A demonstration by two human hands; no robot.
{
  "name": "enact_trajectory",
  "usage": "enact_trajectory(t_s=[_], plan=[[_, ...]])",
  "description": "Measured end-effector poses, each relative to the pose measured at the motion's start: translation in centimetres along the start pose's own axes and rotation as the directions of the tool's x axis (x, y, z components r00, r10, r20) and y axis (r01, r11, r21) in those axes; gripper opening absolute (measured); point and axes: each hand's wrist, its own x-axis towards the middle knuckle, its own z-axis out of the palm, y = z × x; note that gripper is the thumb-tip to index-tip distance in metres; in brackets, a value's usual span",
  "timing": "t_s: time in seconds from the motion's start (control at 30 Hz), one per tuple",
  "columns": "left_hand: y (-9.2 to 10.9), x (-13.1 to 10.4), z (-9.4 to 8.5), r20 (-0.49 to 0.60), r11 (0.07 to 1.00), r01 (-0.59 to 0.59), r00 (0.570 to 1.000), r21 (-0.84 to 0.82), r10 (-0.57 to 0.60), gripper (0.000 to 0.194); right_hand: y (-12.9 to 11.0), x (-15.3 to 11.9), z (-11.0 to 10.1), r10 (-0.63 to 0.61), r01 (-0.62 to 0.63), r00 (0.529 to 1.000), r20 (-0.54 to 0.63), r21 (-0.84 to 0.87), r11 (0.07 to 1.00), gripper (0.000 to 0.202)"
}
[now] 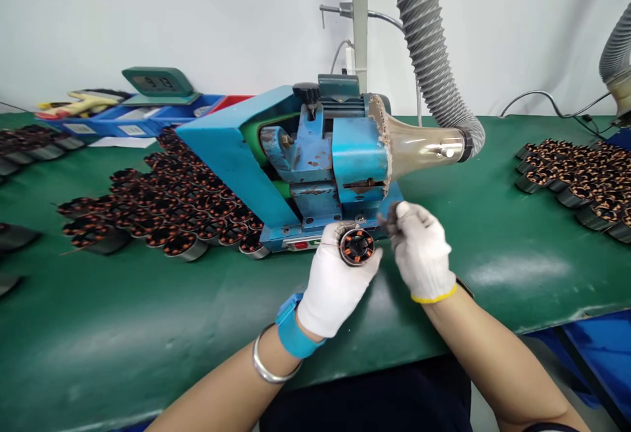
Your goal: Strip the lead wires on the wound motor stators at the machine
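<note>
My left hand (335, 277), in a white glove, is closed around a motor stator (357, 248). Copper windings and black slots of the stator face up, and a thin wire sticks out on its left. To the right of it is my right hand (419, 248), gloved in white with dark, smudged fingertips. Its fingers are pinched together and slightly blurred; whatever they may hold is too small to make out. Both hands are just in front of a blue belt-driven machine (359, 152), whose clear funnel (419, 149) points right.
Many stators (182, 244) crowd the green table (197, 327) left of the machine, and another group (586, 195) stands at right. A grey ribbed hose (426, 31) joins the funnel. Behind are blue bins (172, 113) with a digital clock (158, 83) on them.
</note>
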Motion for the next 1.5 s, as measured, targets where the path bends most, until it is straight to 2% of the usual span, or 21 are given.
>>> enact_trajectory(t_s=[0.07, 0.1, 0.2, 0.3, 0.43, 0.53, 0.63, 0.73, 0.97, 1.17, 1.3, 1.5], plan=[[-0.4, 0.1, -0.1, -0.025, 0.999, 0.011, 1.0, -0.03, -0.012, 0.041, -0.1, 0.5, -0.3, -0.034, 0.035, 0.998, -0.05, 0.005, 0.999, 0.028], [-0.6, 0.2, -0.2, -0.012, 0.997, 0.017, 1.0, -0.075, -0.018, 0.045, -0.1, 0.5, -0.3, -0.029, 0.028, 0.999, -0.024, -0.063, 0.998, 0.029], [-0.9, 0.5, -0.4, 0.073, 0.968, 0.017, 0.997, -0.249, 0.001, 0.054, 0.3, -0.3, -0.1, 0.03, 0.039, 0.982, 0.186, -0.36, 0.932, 0.044], [-0.8, 1.1, -0.3, 0.098, 0.958, 0.009, 0.995, -0.286, 0.02, 0.05, 0.8, -1.1, 0.3, 0.046, 0.1, 0.952, 0.304, -0.449, 0.888, 0.057], [-0.3, 2.4, 0.1, 0.052, 0.97, -0.007, 0.998, -0.242, 0.02, 0.041, 1.0, -0.5, 0.9, 0.03, 0.113, 0.955, 0.296, -0.455, 0.883, 0.051], [0.0, 3.3, 0.4, 0.027, 0.976, -0.025, 0.999, -0.218, 0.031, 0.04, 0.6, 0.3, 1.2, -0.053, 0.191, 0.951, 0.304, -0.447, 0.874, 0.045], [0.3, 3.9, 0.4, 0.031, 0.987, -0.03, 0.999, -0.16, 0.035, 0.036, 0.3, 0.5, 1.5, -0.122, 0.262, 0.937, 0.327, -0.427, 0.865, 0.04], [0.6, 4.1, 0.3, 0.039, 0.993, -0.036, 0.998, -0.108, 0.04, 0.034, 0.1, 0.4, 1.6, -0.138, 0.28, 0.932, 0.335, -0.424, 0.861, 0.038], [1.2, 4.4, 0.3, 0.014, 0.998, -0.059, 0.998, -0.022, 0.06, 0.028, -0.7, 0.3, 2.1, -0.064, 0.163, 0.949, 0.307, -0.307, 0.938, 0.031], [1.4, 4.3, 0.3, -0.006, 0.997, -0.08, 0.997, 0.02, 0.08, 0.026, -0.9, 0.3, 2.3, -0.025, 0.101, 0.953, 0.303, -0.239, 0.966, 0.031], [1.5, 4.3, 0.5, -0.046, 0.992, -0.069, 0.996, 0.105, 0.074, 0.024, -0.9, 0.2, 2.3, 0.014, 0.034, 0.958, 0.287, -0.162, 0.986, 0.032], [1.8, 4.6, 0.7, -0.082, 0.981, -0.07, 0.993, 0.183, 0.086, 0.025, -1.1, 0.3, 2.3, 0.015, 0.021, 0.96, 0.279, -0.127, 0.992, 0.031]])
